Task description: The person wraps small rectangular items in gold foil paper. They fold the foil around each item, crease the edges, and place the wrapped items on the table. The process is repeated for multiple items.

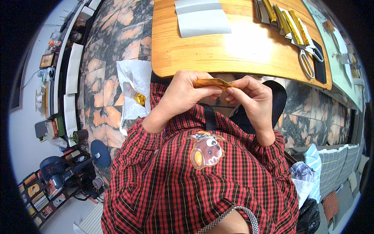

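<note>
Between both hands, just off the front edge of the wooden table (187, 55), is a folded piece of gold foil paper (211, 83). My left hand (187, 90) grips its left part, thumb along the near side. At the right tip, my right hand (252, 95) pinches the foil between thumb and fingers. Some fingertips are hidden behind the piece and the hands. Farther off on the tabletop lies a creased pale sheet (204, 22). Folded gold and white papers (287, 23) are bunched at the table's right side.
White-handled scissors (306, 65) lie by a black flat rectangular object (320, 65) near the table's right corner. A white plastic bag (133, 70) with gold folded pieces (140, 99) hangs or stands left of me. A fan (55, 169) stands lower left; a sofa (336, 161) is right.
</note>
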`<state>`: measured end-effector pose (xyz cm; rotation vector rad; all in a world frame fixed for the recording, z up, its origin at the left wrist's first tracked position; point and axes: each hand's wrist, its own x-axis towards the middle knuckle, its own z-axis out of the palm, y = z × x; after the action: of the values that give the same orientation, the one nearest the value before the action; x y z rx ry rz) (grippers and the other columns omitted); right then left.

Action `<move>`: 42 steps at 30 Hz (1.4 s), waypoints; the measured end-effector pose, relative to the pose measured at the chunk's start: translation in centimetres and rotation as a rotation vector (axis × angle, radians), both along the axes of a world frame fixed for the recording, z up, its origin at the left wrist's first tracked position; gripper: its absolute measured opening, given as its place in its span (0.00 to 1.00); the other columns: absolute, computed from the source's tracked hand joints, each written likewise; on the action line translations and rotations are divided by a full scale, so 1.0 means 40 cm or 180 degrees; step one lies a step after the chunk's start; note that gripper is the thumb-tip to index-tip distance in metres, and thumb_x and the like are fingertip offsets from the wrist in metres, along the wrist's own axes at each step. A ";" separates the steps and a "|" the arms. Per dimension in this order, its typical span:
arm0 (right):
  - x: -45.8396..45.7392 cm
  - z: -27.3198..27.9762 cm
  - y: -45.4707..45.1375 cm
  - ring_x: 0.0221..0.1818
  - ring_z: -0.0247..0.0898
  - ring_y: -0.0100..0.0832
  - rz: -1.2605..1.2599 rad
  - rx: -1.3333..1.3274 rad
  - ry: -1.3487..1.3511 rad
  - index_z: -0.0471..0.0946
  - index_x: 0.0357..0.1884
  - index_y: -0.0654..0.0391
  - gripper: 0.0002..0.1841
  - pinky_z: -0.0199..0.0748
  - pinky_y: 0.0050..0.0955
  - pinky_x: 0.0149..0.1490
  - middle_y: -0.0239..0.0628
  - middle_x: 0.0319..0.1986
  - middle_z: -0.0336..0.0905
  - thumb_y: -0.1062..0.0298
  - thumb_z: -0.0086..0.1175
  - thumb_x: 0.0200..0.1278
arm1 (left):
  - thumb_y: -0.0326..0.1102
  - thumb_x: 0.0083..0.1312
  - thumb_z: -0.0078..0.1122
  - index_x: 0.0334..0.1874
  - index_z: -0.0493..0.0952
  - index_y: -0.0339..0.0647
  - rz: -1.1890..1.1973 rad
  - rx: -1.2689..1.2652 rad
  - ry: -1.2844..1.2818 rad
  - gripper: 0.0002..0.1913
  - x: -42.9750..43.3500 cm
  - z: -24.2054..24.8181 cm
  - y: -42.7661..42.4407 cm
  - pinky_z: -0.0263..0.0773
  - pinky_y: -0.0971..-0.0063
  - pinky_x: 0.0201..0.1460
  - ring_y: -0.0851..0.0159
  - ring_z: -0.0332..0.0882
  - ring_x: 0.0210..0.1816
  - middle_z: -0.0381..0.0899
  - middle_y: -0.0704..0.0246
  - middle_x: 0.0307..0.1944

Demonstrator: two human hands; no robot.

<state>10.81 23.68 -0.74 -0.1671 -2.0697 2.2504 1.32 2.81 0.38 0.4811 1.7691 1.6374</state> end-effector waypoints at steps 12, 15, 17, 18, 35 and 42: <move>0.005 -0.018 0.045 0.28 0.83 0.19 -0.0172 -0.0555 -0.0303 0.87 0.42 0.62 0.03 0.82 0.18 0.34 0.34 0.32 0.90 0.75 0.70 0.72 | 0.35 0.83 0.60 0.63 0.84 0.32 0.0293 0.0361 -0.0441 0.15 0.007 -0.006 -0.038 0.85 0.77 0.53 0.67 0.92 0.47 0.94 0.61 0.48; 0.003 -0.022 0.039 0.27 0.82 0.19 -0.0252 -0.0671 -0.0331 0.87 0.43 0.62 0.03 0.81 0.18 0.33 0.34 0.32 0.90 0.75 0.70 0.71 | 0.32 0.81 0.63 0.64 0.84 0.32 0.0493 0.0507 -0.0177 0.15 -0.007 -0.025 -0.043 0.85 0.79 0.52 0.70 0.91 0.47 0.93 0.63 0.47; 0.002 -0.022 0.031 0.26 0.81 0.19 -0.0359 -0.0789 -0.0371 0.87 0.44 0.61 0.04 0.81 0.18 0.33 0.34 0.32 0.90 0.75 0.70 0.72 | 0.30 0.80 0.65 0.64 0.84 0.33 0.0625 0.0487 -0.0075 0.15 -0.009 -0.030 -0.047 0.85 0.80 0.51 0.71 0.91 0.46 0.93 0.64 0.47; 0.000 -0.022 0.029 0.27 0.82 0.19 -0.0394 -0.0794 -0.0366 0.86 0.46 0.61 0.05 0.81 0.18 0.33 0.34 0.33 0.90 0.75 0.69 0.72 | 0.29 0.79 0.66 0.64 0.84 0.33 0.0718 0.0461 -0.0075 0.15 -0.007 -0.031 -0.047 0.85 0.79 0.51 0.71 0.92 0.46 0.93 0.64 0.47; -0.029 -0.033 -0.033 0.44 0.86 0.21 -0.1115 0.0044 0.0399 0.86 0.62 0.65 0.17 0.84 0.20 0.52 0.34 0.49 0.89 0.79 0.67 0.73 | 0.24 0.73 0.71 0.70 0.82 0.32 0.1264 0.0560 0.0506 0.23 0.023 -0.040 0.014 0.86 0.77 0.56 0.71 0.90 0.49 0.91 0.61 0.54; -0.027 -0.033 -0.036 0.48 0.85 0.21 -0.1109 0.0184 0.0463 0.86 0.62 0.66 0.20 0.84 0.21 0.54 0.30 0.47 0.86 0.80 0.71 0.69 | 0.21 0.71 0.73 0.70 0.80 0.29 0.1283 0.0684 0.0387 0.25 0.018 -0.049 0.016 0.85 0.78 0.59 0.70 0.89 0.52 0.90 0.59 0.57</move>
<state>9.72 22.23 -2.07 -0.3223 -1.8616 1.9359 2.02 3.46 -1.59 0.3393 1.8762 2.1325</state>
